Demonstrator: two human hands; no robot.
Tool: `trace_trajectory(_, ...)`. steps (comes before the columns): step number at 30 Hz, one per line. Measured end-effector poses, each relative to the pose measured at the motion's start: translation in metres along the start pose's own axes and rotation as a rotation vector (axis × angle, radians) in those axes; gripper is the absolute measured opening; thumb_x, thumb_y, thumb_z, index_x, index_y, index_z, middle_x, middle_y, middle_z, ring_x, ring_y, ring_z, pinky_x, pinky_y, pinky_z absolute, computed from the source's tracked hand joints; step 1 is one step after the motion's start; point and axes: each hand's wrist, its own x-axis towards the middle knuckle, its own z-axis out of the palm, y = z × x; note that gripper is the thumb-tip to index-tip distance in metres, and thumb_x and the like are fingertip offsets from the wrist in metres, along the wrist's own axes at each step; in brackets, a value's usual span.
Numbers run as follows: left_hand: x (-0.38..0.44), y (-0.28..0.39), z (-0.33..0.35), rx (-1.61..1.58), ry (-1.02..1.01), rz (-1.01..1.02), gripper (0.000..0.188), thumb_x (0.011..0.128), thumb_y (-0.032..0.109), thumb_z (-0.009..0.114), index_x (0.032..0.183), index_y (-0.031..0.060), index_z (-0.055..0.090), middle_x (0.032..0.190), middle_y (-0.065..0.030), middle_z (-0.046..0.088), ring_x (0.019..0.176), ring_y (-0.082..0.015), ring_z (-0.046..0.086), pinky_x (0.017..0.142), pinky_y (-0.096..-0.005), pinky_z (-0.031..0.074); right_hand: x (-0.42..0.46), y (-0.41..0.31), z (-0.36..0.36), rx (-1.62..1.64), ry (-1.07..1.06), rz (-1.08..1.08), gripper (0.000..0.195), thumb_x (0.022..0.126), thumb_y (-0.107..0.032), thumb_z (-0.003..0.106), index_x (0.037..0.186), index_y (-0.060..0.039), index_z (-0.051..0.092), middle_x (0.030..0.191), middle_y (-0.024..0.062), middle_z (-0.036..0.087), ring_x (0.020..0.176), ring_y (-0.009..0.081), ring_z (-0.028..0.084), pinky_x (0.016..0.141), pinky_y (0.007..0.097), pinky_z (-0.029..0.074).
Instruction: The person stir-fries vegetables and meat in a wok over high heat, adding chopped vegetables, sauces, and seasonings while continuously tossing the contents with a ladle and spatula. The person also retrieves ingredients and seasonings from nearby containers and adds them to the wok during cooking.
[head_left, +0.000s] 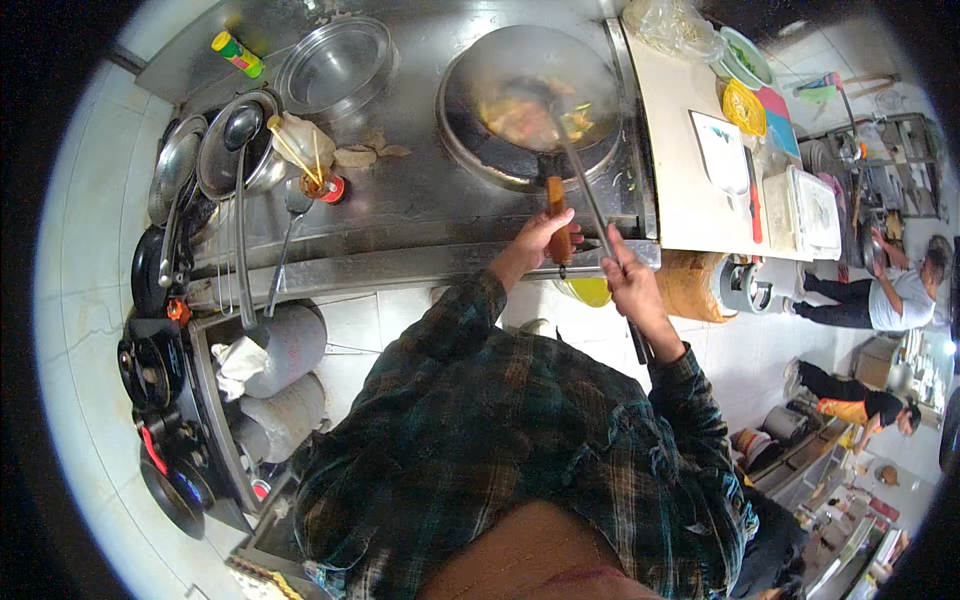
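Note:
A wok (480, 97) sits over the burner of a stainless-steel cooking range, with steam rising from it. Sliced food (517, 120) with some green pieces lies in the wok, blurred by the steam. My left hand (541, 238) is closed around the wok's wooden handle (556, 210). In my right hand (632, 281) is a long metal-handled cooking utensil (581, 172); its head reaches into the food and its shape is hidden by steam. Its dark grip end extends below my right hand.
Left on the range are a metal basin (335, 67), a ladle (241, 172), a spoon (281, 247) and a red-labelled jar (328, 187) holding sticks. A board-topped table (675, 180) at right bears a red-handled knife (754, 202) and plastic containers (814, 214). Two people work farther right.

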Motion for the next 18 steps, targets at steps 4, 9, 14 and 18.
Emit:
trace_trajectory(4,0.019,-0.020,0.001,-0.150,-0.007,0.008,0.017,0.082,0.022,0.063,0.088,0.0093,0.052,0.070,0.0001,0.053,0.059,-0.0108,0.053,0.052,-0.0269,0.046,0.027,0.045,-0.018,-0.109,-0.100,-0.078,0.051,0.089,-0.019,0.051,0.137,-0.0198,0.034,0.081,0.0260,0.061,0.071,0.0374,0.062,0.065,0.0403,0.049)
trace_trajectory(9,-0.052,-0.011,0.047,0.201,0.111,0.136,0.023,0.084,0.027,0.058,0.070,0.0112,0.049,0.059,0.0018,0.048,0.047,-0.0100,0.047,0.048,-0.0224,0.041,-0.007,0.067,-0.074,-0.127,-0.021,-0.167,0.052,0.088,-0.018,0.051,0.137,-0.0160,0.034,0.076,0.0251,0.060,0.064,0.0350,0.061,0.059,0.0388,0.047)
trace_trajectory(14,-0.112,-0.039,0.096,-0.030,0.174,-0.053,0.015,0.084,0.022,0.059,0.078,0.0111,0.050,0.060,0.0039,0.045,0.052,-0.0081,0.046,0.046,-0.0227,0.038,-0.048,0.115,-0.099,0.048,0.047,-0.360,0.055,0.087,-0.016,0.053,0.139,-0.0197,0.033,0.070,0.0195,0.054,0.051,0.0124,0.046,0.051,0.0283,0.042)
trace_trajectory(18,-0.075,-0.027,0.107,-0.051,0.158,0.096,0.014,0.083,0.018,0.059,0.086,0.0081,0.050,0.065,0.0043,0.045,0.051,-0.0080,0.044,0.047,-0.0215,0.038,-0.044,0.098,-0.098,0.199,-0.066,-0.242,0.057,0.086,-0.010,0.053,0.138,-0.0191,0.033,0.074,0.0222,0.049,0.061,0.0078,0.043,0.055,0.0247,0.040)
